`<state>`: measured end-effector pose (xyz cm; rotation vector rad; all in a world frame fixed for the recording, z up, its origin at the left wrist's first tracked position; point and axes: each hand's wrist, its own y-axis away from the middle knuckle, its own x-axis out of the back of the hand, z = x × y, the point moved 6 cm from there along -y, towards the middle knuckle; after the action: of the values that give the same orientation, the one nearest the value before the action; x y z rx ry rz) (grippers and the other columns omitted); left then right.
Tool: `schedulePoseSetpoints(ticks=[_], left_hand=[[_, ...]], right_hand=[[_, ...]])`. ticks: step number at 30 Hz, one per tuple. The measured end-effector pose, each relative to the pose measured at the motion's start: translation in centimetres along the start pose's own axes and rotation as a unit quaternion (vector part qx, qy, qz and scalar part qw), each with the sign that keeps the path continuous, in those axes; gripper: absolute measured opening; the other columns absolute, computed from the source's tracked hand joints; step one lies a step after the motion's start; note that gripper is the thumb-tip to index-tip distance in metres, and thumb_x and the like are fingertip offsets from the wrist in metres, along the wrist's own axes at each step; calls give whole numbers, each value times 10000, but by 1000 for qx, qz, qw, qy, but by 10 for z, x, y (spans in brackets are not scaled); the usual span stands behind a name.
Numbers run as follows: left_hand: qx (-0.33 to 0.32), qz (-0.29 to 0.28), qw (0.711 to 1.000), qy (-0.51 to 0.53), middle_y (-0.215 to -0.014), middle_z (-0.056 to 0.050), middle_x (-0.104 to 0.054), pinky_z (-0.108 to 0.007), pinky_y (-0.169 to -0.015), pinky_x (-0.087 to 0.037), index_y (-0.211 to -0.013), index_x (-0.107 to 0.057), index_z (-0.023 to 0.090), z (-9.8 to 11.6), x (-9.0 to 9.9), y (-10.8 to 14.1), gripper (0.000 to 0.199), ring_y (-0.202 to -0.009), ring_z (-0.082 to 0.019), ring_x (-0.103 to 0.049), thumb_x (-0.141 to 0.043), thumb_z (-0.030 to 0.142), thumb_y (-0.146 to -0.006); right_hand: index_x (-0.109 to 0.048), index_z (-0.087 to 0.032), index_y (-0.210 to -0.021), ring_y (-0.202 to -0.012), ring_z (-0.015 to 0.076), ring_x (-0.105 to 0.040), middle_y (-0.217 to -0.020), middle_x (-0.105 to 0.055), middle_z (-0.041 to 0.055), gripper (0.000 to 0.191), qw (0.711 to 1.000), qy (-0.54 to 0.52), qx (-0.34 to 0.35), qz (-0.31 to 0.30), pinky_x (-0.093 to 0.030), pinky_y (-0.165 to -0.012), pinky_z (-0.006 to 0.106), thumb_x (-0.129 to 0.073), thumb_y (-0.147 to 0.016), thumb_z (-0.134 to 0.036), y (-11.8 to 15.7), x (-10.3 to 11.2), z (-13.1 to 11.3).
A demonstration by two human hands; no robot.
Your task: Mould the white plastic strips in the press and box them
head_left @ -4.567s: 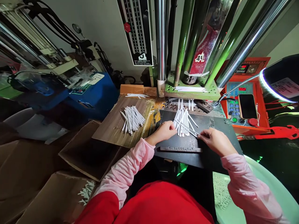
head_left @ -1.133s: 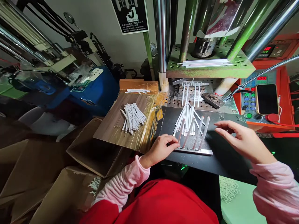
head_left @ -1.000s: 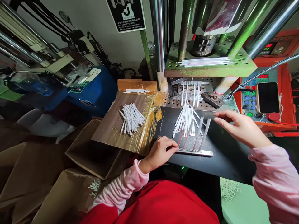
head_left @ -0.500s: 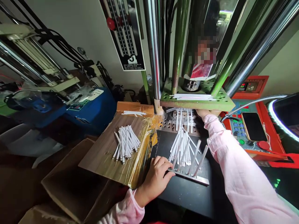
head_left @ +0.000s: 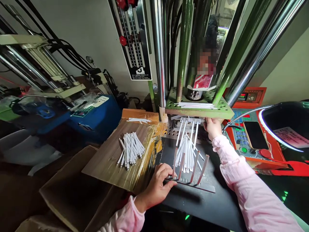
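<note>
My left hand [head_left: 161, 184] grips the left end of a metal bar [head_left: 205, 187] from which several thin rods [head_left: 194, 167] stand up, tilted. Beneath the green press plate [head_left: 200, 111], my right hand [head_left: 213, 128] has its fingers closed at the right end of a metal fixture [head_left: 190, 120]; long white strips [head_left: 179, 133] hang forward from that fixture. Behind the rods, a fanned pile of white strips [head_left: 187, 158] lies on the black surface [head_left: 183, 204]. Part of the right fingertips is hidden by the fixture and shadow.
On the left, a wooden board [head_left: 103, 162] bears another pile of white strips [head_left: 131, 148]. An open cardboard box [head_left: 65, 183] is below it. A red control panel [head_left: 262, 135] with a phone [head_left: 254, 135] and a ring-lit lamp [head_left: 263, 117] are at right.
My right hand has come forward from under the press plate, and the fixture with hanging strips has moved out with it. The bar with rods has tilted in my left hand.
</note>
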<state>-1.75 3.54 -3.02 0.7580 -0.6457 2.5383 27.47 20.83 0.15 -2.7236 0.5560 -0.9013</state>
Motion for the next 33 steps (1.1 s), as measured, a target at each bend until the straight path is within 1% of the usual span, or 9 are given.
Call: schedulePoseSetpoints(ticks=[3,8,13,17,21,24,27,30,33], left_hand=[[-20,7,1000,9,-946,-45,-653,-333,-879,-496,-958,-641,215,21,25,-4,55,-918,-194,-620,-637,212,-903],[-24,23,999,-16,-983,-32,-649,-309,-905,-474,-972,-646,221,42,60,-24,75,-967,-186,-619,-652,199,-900],[4,30,1000,0,-962,-40,-635,-306,-881,-474,-921,-647,184,25,49,-49,87,-936,-185,-608,-679,140,-854],[7,28,1000,9,-959,-46,-623,-300,-843,-481,-912,-651,178,13,33,-63,91,-916,-186,-598,-680,130,-841],[-25,41,999,-12,-980,-45,-635,-309,-866,-478,-918,-636,185,16,28,-72,115,-930,-186,-602,-699,135,-835],[-77,56,994,-50,-1008,-50,-645,-340,-920,-468,-957,-641,188,21,24,-80,129,-976,-198,-608,-700,149,-849],[-118,73,989,-59,-1001,-48,-640,-347,-944,-471,-971,-670,189,15,17,-97,105,-993,-193,-609,-680,155,-872],[-93,84,992,-12,-994,-42,-628,-322,-932,-499,-965,-716,199,-11,10,-131,131,-978,-173,-620,-688,136,-853],[16,87,994,64,-1014,-61,-669,-309,-891,-540,-960,-745,168,-54,2,-179,198,-947,-171,-651,-711,70,-791]], right_hand=[[-529,-216,-871,-491,153,-476,-607,-503,-2,464,995,-58,-75,3,-418,-456,310,-296,-1002,-596,49,18,4],[-449,-275,-764,-465,186,-470,-537,-456,-8,375,981,-119,-138,-60,-382,-418,325,-421,-936,-607,154,42,-4],[-430,-281,-711,-430,193,-492,-500,-475,-12,395,979,-82,-136,-127,-410,-413,320,-369,-966,-577,233,36,7],[-516,-280,-828,-497,237,-626,-616,-640,26,364,978,174,-14,-116,-395,-434,315,-345,-962,-572,254,37,11],[-537,-273,-864,-455,249,-606,-548,-599,17,399,944,320,0,-82,-326,-416,299,-377,-939,-631,238,53,12],[-560,-275,-1085,-589,219,-653,-745,-687,27,402,988,104,-49,-101,-478,-519,310,-426,-939,-625,200,61,10],[-605,-238,-1141,-670,205,-655,-838,-704,48,481,975,-104,-56,-186,-546,-609,325,-542,-882,-639,153,49,2],[-678,-202,-1004,-727,207,-663,-846,-715,69,509,977,-97,-21,-191,-557,-656,329,-605,-817,-670,102,33,8],[-686,-176,-994,-744,217,-673,-880,-731,99,634,991,-19,24,-133,-567,-689,357,-490,-816,-752,50,16,26]])
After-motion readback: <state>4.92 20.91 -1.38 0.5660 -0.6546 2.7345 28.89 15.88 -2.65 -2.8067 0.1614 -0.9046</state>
